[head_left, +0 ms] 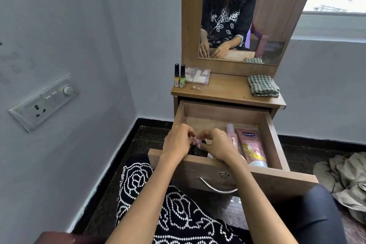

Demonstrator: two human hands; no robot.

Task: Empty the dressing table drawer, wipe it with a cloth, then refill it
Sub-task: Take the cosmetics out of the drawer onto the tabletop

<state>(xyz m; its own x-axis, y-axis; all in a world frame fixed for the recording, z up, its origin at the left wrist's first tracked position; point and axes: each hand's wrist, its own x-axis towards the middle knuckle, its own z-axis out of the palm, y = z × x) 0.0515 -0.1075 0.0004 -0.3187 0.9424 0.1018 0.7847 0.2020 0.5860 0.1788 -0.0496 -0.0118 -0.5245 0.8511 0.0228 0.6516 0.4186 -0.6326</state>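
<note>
The wooden drawer [274, 136] of the dressing table is pulled out in front of me. Inside at the right lie a pink Vaseline tube [251, 144] and a slim pink spray bottle [231, 132]. My left hand [177, 142] and my right hand [219, 144] are together over the drawer's front left, fingers curled around a small pale object [198, 141] above something dark [198, 151]; what the pale object is cannot be made out. A folded green checked cloth [263, 86] lies on the table top [227, 91] at the right.
Two nail polish bottles [179, 75] and a clear plastic box [199, 76] stand at the top's left, a few tiny items [196, 87] beside them. A mirror [237, 16] rises behind. A wall socket panel [43, 101] is at the left; crumpled fabric [344, 180] lies on the floor at the right.
</note>
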